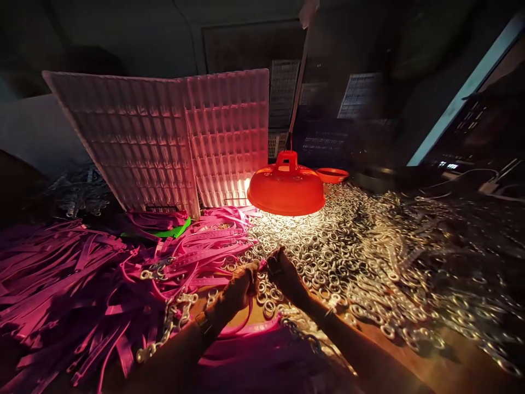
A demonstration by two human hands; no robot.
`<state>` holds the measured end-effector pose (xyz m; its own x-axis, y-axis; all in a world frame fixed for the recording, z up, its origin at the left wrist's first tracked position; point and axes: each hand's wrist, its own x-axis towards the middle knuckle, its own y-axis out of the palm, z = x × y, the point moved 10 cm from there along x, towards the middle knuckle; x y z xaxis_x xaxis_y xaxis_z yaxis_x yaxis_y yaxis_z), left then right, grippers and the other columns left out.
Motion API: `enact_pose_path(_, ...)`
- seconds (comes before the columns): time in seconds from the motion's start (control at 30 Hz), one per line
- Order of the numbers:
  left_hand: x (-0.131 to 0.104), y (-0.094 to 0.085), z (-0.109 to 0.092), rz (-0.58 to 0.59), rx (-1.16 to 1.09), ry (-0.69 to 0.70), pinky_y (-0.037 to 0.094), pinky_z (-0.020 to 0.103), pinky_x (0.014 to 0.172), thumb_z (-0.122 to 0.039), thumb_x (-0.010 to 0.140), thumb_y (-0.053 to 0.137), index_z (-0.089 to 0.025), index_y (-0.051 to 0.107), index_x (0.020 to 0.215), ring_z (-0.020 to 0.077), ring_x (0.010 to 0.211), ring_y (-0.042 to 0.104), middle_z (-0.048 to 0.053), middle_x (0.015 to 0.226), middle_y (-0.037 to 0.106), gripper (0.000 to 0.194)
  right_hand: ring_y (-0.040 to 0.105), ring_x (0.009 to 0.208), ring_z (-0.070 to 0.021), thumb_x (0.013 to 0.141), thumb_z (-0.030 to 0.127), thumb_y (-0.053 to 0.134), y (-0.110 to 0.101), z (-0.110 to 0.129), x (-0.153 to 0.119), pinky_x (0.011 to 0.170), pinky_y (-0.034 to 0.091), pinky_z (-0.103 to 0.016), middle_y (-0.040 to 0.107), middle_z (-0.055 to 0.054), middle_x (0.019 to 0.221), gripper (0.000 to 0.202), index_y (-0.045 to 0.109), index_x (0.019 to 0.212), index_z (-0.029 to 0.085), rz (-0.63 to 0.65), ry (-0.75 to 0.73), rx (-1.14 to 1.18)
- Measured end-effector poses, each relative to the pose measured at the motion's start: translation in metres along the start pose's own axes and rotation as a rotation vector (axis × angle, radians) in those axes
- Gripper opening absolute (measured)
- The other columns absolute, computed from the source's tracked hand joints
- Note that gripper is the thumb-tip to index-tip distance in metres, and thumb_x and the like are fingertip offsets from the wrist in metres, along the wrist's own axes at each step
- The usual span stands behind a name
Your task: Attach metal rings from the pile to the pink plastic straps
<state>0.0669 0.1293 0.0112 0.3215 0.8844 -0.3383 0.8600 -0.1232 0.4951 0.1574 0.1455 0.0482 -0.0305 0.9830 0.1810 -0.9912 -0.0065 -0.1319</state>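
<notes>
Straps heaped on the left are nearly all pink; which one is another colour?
The green strap, lying at the foot of the white ribbed crate, just behind the pink straps. It alone is bright green; every other strap around it is pink.

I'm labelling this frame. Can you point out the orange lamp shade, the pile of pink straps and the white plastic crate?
orange lamp shade [286, 191]: head view, front of the dome.
pink straps [61, 284]: head view, middle of the pile.
white plastic crate [164, 142]: head view, ribbed side wall.
</notes>
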Motion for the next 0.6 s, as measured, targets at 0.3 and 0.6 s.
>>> enact_pose_path(0.3,0.0,-0.004,0.007,0.032,0.083,0.097,0.01,0.023,0.041,-0.041,0.068,0.062,-0.021,0.036,0.056,0.0046,0.037,0.018,-0.009,0.039,0.026,0.035,0.034,0.051,-0.0092,0.085,0.03,0.04,0.0,0.007,0.003,0.044,0.032,-0.021,0.04,0.003,0.058,0.017,0.037,0.072,0.019,0.066,-0.046,-0.173)
enact_pose_path(0.6,-0.012,0.01,-0.009,0.062,0.368,0.164,0.02,0.022,0.04,-0.037,0.066,0.062,-0.019,0.042,0.055,0.005,0.04,0.025,-0.007,0.046,0.035,0.03,0.037,0.055,-0.0105,0.082,0.023,0.039,0.001,0.003,0.015,0.051,0.033,-0.024,0.046,0.0,0.062,0.016,0.037,0.066,0.019,0.139,-0.066,-0.361)
